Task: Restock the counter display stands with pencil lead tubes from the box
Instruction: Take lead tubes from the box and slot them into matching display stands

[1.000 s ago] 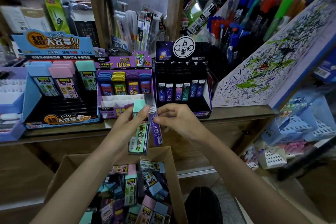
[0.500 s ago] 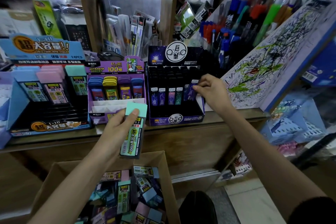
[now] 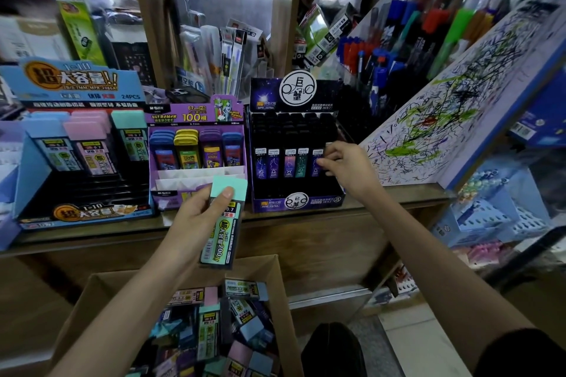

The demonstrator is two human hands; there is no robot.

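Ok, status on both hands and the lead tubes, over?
Left hand grips mint-capped tube above the box. Right hand at the dark stand, fingers on a slim tube. Nothing blocking.

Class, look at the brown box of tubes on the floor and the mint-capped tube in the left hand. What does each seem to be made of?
Box: plain matt corrugated cardboard, by its brown raw-edged flaps. Mint-capped tube: probably smooth plastic with a printed label; its cap looks evenly coloured.

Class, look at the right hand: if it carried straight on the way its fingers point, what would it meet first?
Probably the slim dark tube at the right end of the black display stand; the right hand's fingertips look nearly on it.
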